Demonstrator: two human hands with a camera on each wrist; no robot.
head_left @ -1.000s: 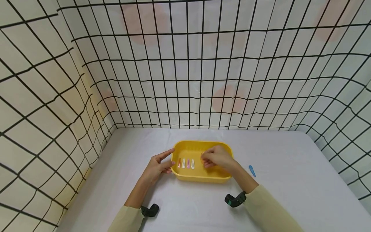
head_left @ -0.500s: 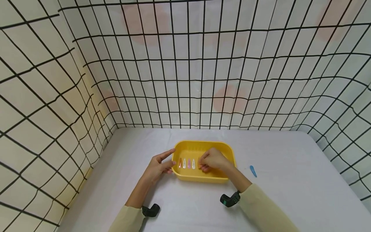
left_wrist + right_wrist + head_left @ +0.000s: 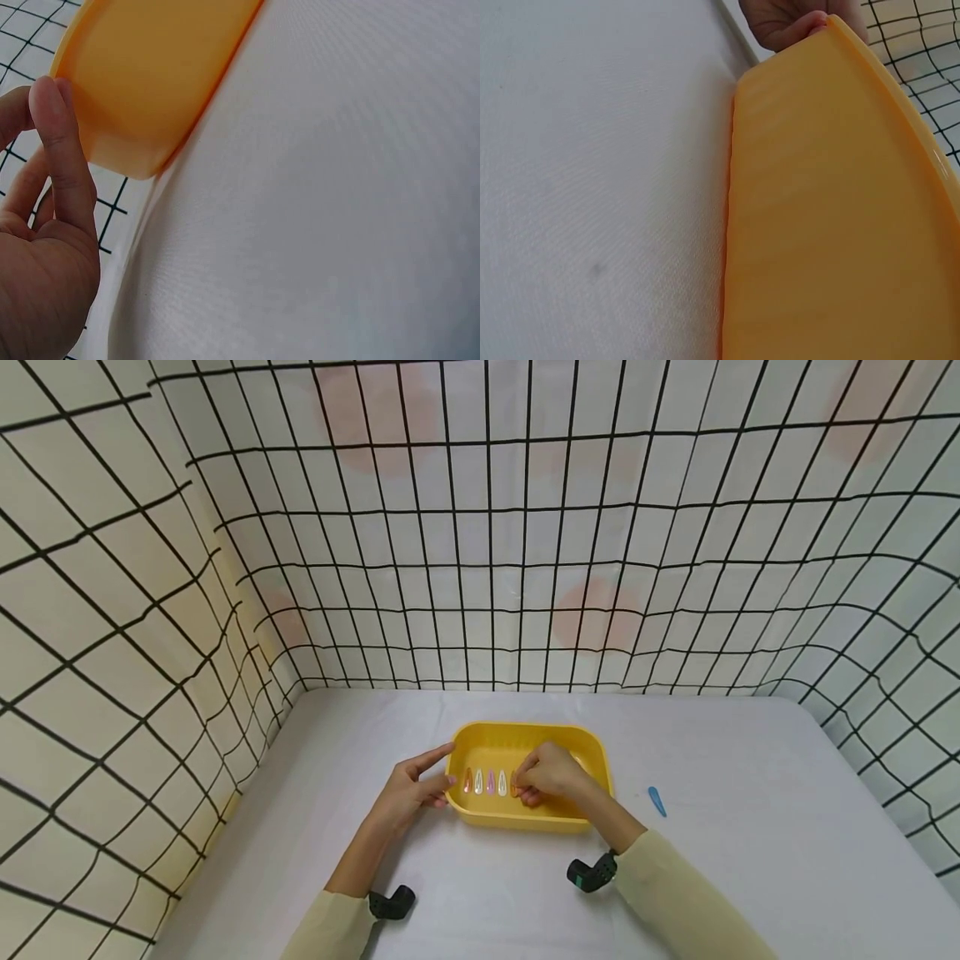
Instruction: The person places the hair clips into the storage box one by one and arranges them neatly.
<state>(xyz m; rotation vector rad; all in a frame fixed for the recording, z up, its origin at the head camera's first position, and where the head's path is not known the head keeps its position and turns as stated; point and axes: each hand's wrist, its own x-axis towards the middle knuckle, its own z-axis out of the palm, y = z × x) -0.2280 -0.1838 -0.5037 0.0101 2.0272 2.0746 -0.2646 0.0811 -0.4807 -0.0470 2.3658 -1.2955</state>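
Observation:
A yellow tray [image 3: 525, 822] stands on the white table, and a row of snap hair clips lies in its left half. From the left these are an orange clip [image 3: 468, 780], a white clip [image 3: 479, 782], a pink clip [image 3: 491, 782] and another white clip [image 3: 502, 782]. My right hand [image 3: 553, 771] reaches into the tray and pinches an orange hair clip [image 3: 514, 783] at the row's right end, its fingers partly covering it. At the tray's left end, my left hand [image 3: 405, 793] holds the wall, thumb [image 3: 54, 120] at the rim.
A blue hair clip [image 3: 657, 802] lies on the table [image 3: 735, 843] to the right of the tray. Black wire grid [image 3: 480, 543] against white cloth encloses the back and both sides. The right wrist view shows mostly the tray's outer wall [image 3: 832, 210].
My right hand has moved left inside the tray, bringing the orange hair clip beside the right-hand white clip. The left hand keeps its place on the tray.

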